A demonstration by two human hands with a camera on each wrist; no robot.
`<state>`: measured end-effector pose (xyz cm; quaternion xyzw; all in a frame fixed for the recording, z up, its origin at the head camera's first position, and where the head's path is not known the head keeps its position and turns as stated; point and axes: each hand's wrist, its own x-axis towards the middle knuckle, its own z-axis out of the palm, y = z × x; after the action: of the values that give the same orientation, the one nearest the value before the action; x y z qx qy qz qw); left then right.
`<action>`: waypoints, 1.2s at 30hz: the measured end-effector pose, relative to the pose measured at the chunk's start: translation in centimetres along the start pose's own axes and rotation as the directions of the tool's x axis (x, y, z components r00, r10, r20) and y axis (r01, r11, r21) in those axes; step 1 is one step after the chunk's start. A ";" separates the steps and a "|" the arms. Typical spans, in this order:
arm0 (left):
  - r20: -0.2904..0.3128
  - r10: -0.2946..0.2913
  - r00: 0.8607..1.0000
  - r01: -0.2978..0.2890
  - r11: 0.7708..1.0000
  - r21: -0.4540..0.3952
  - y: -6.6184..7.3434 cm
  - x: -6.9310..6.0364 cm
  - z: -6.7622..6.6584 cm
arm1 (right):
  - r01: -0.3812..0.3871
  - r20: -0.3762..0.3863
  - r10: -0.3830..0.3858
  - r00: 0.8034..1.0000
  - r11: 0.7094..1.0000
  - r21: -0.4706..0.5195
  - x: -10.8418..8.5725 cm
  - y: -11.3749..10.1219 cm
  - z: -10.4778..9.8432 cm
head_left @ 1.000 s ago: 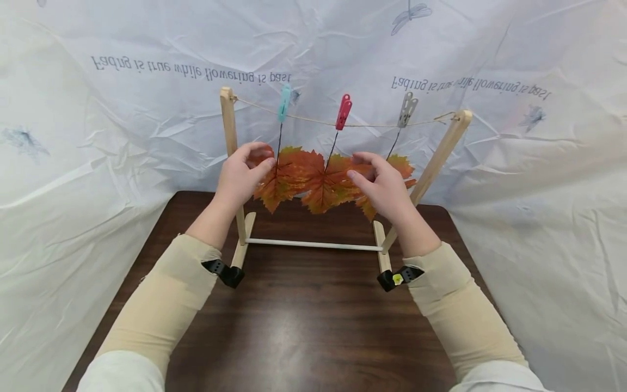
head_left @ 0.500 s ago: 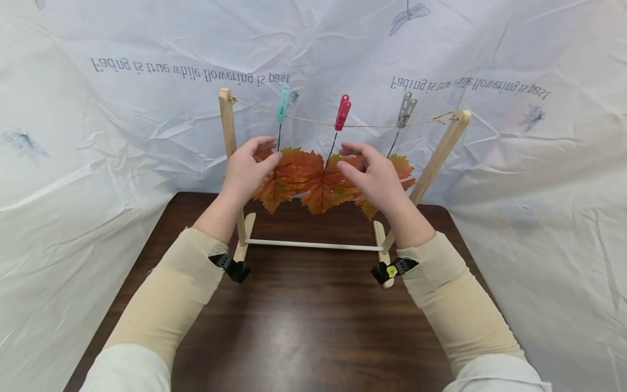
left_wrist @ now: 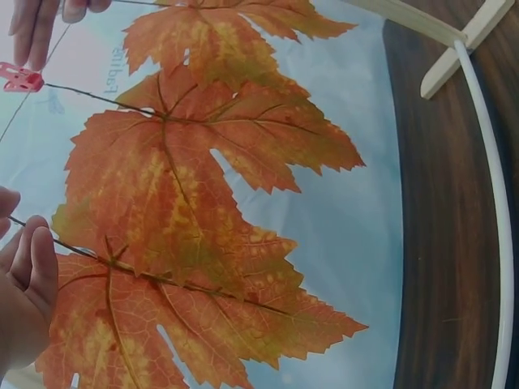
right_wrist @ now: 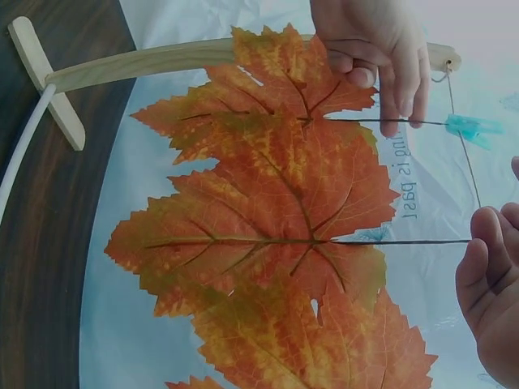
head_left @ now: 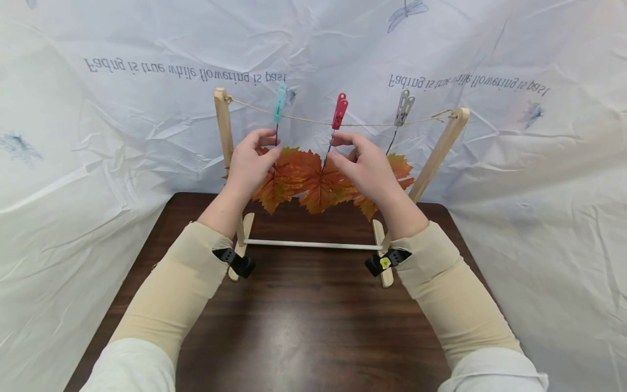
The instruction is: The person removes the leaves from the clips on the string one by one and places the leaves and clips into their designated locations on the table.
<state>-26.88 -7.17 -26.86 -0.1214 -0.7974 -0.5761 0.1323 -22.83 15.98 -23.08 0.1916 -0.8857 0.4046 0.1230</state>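
Note:
Three orange-green leaves, the middle one [head_left: 315,185] among them, hang by dark stems from a string. A turquoise clip [head_left: 280,103], a red clip [head_left: 339,111] and a grey clip [head_left: 404,109] hold the stems. My left hand [head_left: 249,163] is at the left stem, just below the turquoise clip, thumb and fingers apart around it. Beneath the red clip, my right hand [head_left: 367,166] has its thumb and forefinger on either side of the middle stem [right_wrist: 405,241], with a gap between them. Whether the fingertips touch the stems, I cannot tell.
The string runs between a left wooden post [head_left: 223,122] and a right wooden post [head_left: 438,152]. A white rod [head_left: 313,244] joins their feet on the dark table [head_left: 303,316]. Behind stands a white printed cloth [head_left: 313,49]. The leaves overlap side by side.
Both hands have risen from in front of the leaves to the stems. The left hand has also shifted slightly right, and the right hand has moved left from the right leaf.

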 end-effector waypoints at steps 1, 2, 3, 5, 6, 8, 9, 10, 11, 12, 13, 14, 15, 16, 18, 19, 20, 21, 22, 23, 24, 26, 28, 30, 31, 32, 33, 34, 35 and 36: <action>-0.007 0.003 1.000 -0.003 1.000 -0.003 -0.1 0.0 0.0 | 0.003 0.000 -0.003 1.000 1.000 0.004 0.1 -0.1 0.0; -0.014 0.006 1.000 -0.006 1.000 -0.001 -0.1 0.1 0.1 | 0.006 -0.002 -0.006 1.000 1.000 0.007 0.2 -0.1 0.1; -0.020 0.005 1.000 -0.005 1.000 -0.002 -0.2 0.1 0.1 | 0.008 -0.004 -0.008 1.000 1.000 0.009 0.4 -0.2 0.1; -0.028 -0.004 1.000 0.004 1.000 -0.009 -0.2 0.1 0.2 | 0.015 -0.009 -0.015 1.000 1.000 0.023 0.6 -0.4 0.2; -0.032 -0.009 0.999 0.009 1.000 -0.011 -0.2 0.1 0.2 | 0.022 -0.013 -0.022 1.000 0.999 0.032 0.7 -0.5 0.2; -0.037 -0.019 0.999 0.019 1.000 -0.020 -0.3 0.1 0.2 | 0.030 -0.017 -0.029 0.999 0.998 0.046 0.8 -0.8 0.3; -0.039 -0.024 0.999 0.023 0.999 -0.026 -0.3 0.2 0.3 | 0.035 -0.018 -0.034 0.999 0.998 0.057 0.9 -1.0 0.4; -0.041 -0.029 0.999 0.028 0.999 -0.033 -0.3 0.2 0.3 | 0.041 -0.021 -0.040 0.999 0.997 0.068 1.0 -1.2 0.4; -0.043 -0.034 0.998 0.032 0.999 -0.036 -0.3 0.2 0.4 | 0.050 -0.024 -0.049 0.999 0.996 0.075 1.1 -1.4 0.5; -0.045 -0.036 0.998 0.035 0.999 -0.036 -0.4 0.2 0.4 | 0.057 -0.025 -0.055 0.998 0.995 0.080 1.1 -1.6 0.6; -0.045 -0.040 0.998 0.038 0.999 -0.037 -0.4 0.3 0.5 | 0.058 -0.024 -0.057 0.998 0.995 0.086 1.2 -1.7 0.6; -0.046 -0.042 0.998 0.041 0.999 -0.036 -0.4 0.3 0.5 | 0.063 -0.024 -0.061 0.998 0.994 0.092 1.3 -2.0 0.7; -0.051 -0.041 0.998 0.040 0.999 -0.029 -0.5 0.3 0.5 | 0.068 -0.024 -0.066 0.998 0.993 0.096 1.3 -2.1 0.7; -0.056 -0.040 0.998 0.039 0.999 -0.023 -0.5 0.3 0.5 | 0.071 -0.022 -0.070 0.997 0.993 0.097 1.4 -2.3 0.8; -0.067 -0.032 0.997 0.032 0.999 -0.005 -0.6 0.4 0.5 | 0.074 -0.017 -0.073 0.997 0.992 0.099 1.6 -2.5 0.8; -0.073 -0.030 0.997 0.031 1.000 0.002 -0.7 0.4 0.5 | 0.074 -0.016 -0.073 0.997 0.992 0.099 1.7 -2.6 0.9; -0.079 -0.028 0.996 0.029 1.000 0.011 -0.7 0.4 0.5 | 0.078 -0.017 -0.076 0.997 0.992 0.095 1.7 -2.8 0.9; -0.084 -0.026 0.996 0.027 0.999 0.018 -0.8 0.4 0.5 | 0.081 -0.016 -0.079 0.997 0.992 0.092 1.8 -2.9 0.9; -0.083 -0.028 0.996 0.029 0.999 0.014 -0.8 0.4 0.5 | 0.085 -0.017 -0.084 0.996 0.993 0.088 1.9 -3.0 1.0; -0.081 -0.031 0.996 0.032 0.999 0.008 -0.9 0.4 0.5 | 0.086 -0.015 -0.085 0.996 0.993 0.085 1.9 -3.1 1.0; -0.080 -0.034 0.996 0.034 0.999 0.003 -0.9 0.4 0.5 | 0.084 -0.014 -0.083 0.996 0.993 0.086 2.0 -3.2 1.0; -0.079 -0.036 0.996 0.035 0.999 -0.012 -1.1 0.5 0.6 | 0.079 -0.010 -0.078 0.997 0.993 0.092 2.1 -3.3 1.1; -0.081 -0.032 0.996 0.029 0.999 -0.030 -1.2 0.5 0.6 | 0.066 -0.004 -0.066 0.998 0.992 0.106 2.3 -3.4 1.1; -0.089 -0.024 0.996 0.021 0.999 -0.032 -1.3 0.5 0.8 | 0.052 0.001 -0.053 0.999 0.991 0.126 2.5 -3.6 1.2; -0.090 -0.022 0.996 0.019 0.999 -0.032 -1.4 0.5 0.9 | 0.046 0.002 -0.047 0.999 0.990 0.137 2.6 -3.6 1.2; -0.089 -0.022 0.996 0.019 0.999 -0.035 -1.4 0.4 1.0 | 0.045 0.000 -0.045 0.999 0.988 0.149 2.7 -3.6 1.2; -0.084 -0.023 0.996 0.019 0.999 -0.040 -1.5 0.4 1.1 | 0.039 -0.002 -0.040 0.999 0.986 0.164 2.8 -3.7 1.3; -0.082 -0.022 0.996 0.019 0.999 -0.042 -1.5 0.3 1.0 | 0.036 -0.004 -0.036 0.999 0.983 0.179 2.9 -3.8 1.4; -0.079 -0.022 0.997 0.019 0.999 -0.045 -1.5 0.3 0.9 | 0.035 -0.007 -0.034 0.999 0.981 0.190 3.1 -3.9 1.5; -0.078 -0.024 0.997 0.020 0.999 -0.047 -1.6 0.3 0.8 | 0.032 -0.011 -0.030 0.999 0.980 0.199 3.3 -4.1 1.6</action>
<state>-27.77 -6.84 -28.39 -0.0930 -0.7795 -0.5999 0.1542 -24.05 11.52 -20.15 0.2152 -0.8372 0.4900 0.1131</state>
